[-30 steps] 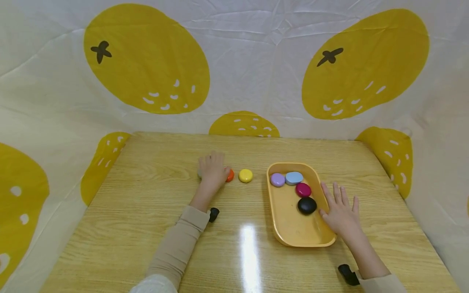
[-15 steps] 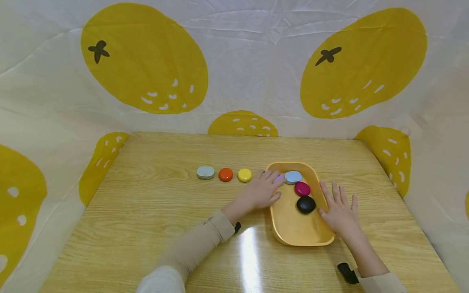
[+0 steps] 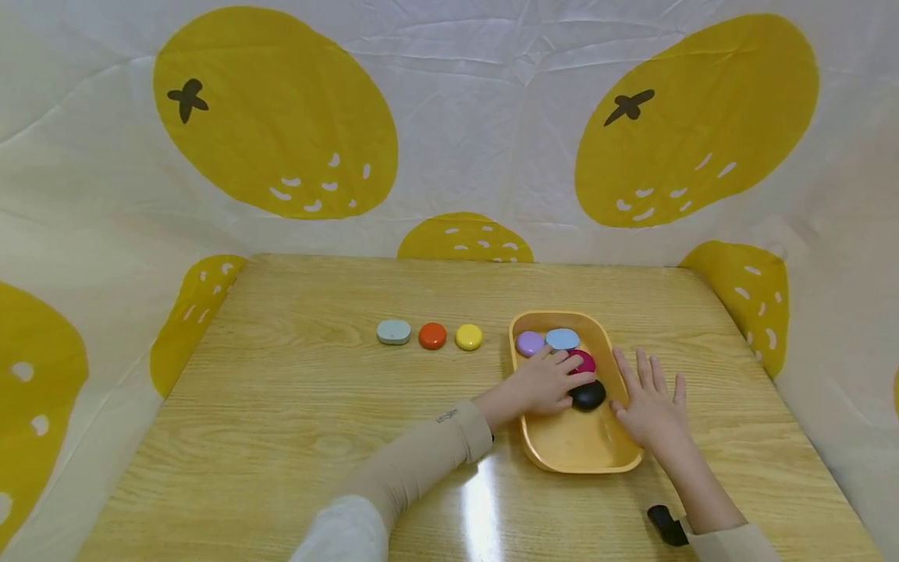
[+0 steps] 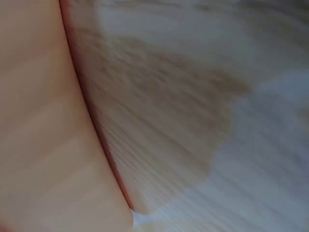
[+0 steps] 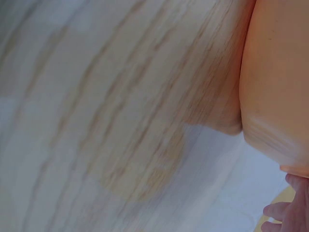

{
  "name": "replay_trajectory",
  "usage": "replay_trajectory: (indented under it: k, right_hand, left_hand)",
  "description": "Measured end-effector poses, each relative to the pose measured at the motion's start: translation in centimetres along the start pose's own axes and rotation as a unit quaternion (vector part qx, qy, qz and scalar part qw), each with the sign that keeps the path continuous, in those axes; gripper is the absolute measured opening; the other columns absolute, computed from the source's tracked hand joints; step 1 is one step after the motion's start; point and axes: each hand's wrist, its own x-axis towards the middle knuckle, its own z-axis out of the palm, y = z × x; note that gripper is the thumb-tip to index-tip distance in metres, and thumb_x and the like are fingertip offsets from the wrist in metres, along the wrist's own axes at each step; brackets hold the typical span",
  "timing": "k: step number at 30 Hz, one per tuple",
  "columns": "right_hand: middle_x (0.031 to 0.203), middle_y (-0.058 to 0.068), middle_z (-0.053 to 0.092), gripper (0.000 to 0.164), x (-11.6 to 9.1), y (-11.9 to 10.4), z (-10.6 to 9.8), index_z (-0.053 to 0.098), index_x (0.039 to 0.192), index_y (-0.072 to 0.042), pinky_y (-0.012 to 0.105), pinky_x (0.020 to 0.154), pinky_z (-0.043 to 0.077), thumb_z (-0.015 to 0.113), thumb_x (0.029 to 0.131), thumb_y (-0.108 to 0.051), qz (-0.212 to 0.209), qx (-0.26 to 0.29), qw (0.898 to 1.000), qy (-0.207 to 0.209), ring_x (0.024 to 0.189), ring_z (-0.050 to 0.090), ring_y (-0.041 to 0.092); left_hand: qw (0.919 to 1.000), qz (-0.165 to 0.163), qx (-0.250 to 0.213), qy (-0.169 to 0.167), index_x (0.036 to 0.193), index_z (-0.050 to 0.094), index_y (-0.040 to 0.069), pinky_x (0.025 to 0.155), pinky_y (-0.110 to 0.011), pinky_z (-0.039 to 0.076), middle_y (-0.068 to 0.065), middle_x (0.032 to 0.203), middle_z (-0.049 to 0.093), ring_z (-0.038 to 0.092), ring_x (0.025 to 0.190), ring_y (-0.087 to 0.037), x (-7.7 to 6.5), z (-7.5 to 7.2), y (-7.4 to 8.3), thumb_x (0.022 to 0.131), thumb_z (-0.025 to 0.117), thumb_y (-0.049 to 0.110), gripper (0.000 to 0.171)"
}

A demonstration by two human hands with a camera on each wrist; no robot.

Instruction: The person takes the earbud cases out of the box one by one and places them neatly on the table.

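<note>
In the head view, my left hand reaches over the left rim of a yellow-orange tray. Its fingers lie over a magenta stone-like piece and the edge of a black rounded one, partly covering both. Behind them in the tray sit a lavender round piece and a light blue oblong one. My right hand is spread, its thumb at the tray's right rim. The right wrist view catches some of its fingers near the tray wall.
Left of the tray, a grey-green oblong piece, a red round one and a yellow round one form a row on the wooden table. A white cloth with yellow fruit prints hangs behind and at the sides.
My left hand has left the grey-green and red pieces, crossed right to the tray, and moved from over the lavender piece to the magenta and black ones. The right hand stays put.
</note>
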Motion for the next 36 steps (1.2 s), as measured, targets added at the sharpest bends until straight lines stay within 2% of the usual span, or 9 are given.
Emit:
replay_trajectory:
  k: [4,13,19,26,36]
  right_hand:
    - [0.149,0.025,-0.001,0.084,-0.1,-0.2,0.0,-0.003,0.148,-0.024,0.064,0.099,-0.013,0.055,0.087,-0.025,0.002,0.0,1.0,-0.003,0.135,-0.002,0.043]
    - [0.149,0.024,-0.001,0.085,-0.1,-0.3,-0.1,-0.004,0.147,-0.024,0.064,0.099,-0.012,0.055,0.087,-0.024,0.0,0.0,1.0,-0.004,0.135,-0.002,0.043]
    - [0.149,0.026,-0.001,0.083,-0.2,-0.4,-0.2,-0.002,0.148,-0.023,0.065,0.098,-0.011,0.055,0.087,-0.022,-0.004,0.007,1.0,0.003,0.135,-0.003,0.044]
    - [0.149,0.026,0.0,0.082,-0.2,-0.3,-0.1,-0.001,0.148,-0.023,0.065,0.098,-0.011,0.055,0.087,-0.024,-0.006,0.008,1.0,0.005,0.135,-0.002,0.044]
    - [0.148,0.026,0.002,0.083,-0.2,-0.2,-0.1,-0.002,0.148,-0.024,0.065,0.098,-0.01,0.055,0.087,-0.024,-0.005,0.006,1.0,0.007,0.135,-0.002,0.044]
  left_hand:
    - [0.9997,0.017,0.019,0.003,0.139,0.034,0.035,0.099,-0.035,0.03,0.007,0.135,0.04,0.038,0.118,-0.013,0.5,0.2,0.5,0.089,0.044,0.049,0.053]
    - [0.9979,0.038,0.026,-0.045,0.143,0.026,0.035,0.102,-0.034,0.029,0.006,0.139,0.035,0.036,0.12,-0.011,1.6,0.5,1.5,0.089,0.044,0.051,0.059]
    - [0.9976,0.043,0.032,-0.044,0.143,0.026,0.034,0.1,-0.033,0.031,0.005,0.14,0.034,0.037,0.119,-0.011,2.0,0.7,1.9,0.089,0.043,0.053,0.059]
    - [0.9977,0.037,0.002,-0.056,0.141,0.029,0.038,0.102,-0.034,0.029,0.004,0.139,0.033,0.037,0.119,-0.012,2.2,0.8,2.0,0.09,0.044,0.05,0.055]
    - [0.9982,0.045,-0.017,-0.035,0.137,0.036,0.038,0.101,-0.032,0.03,0.001,0.133,0.038,0.041,0.113,-0.014,1.8,1.0,1.6,0.088,0.051,0.045,0.052]
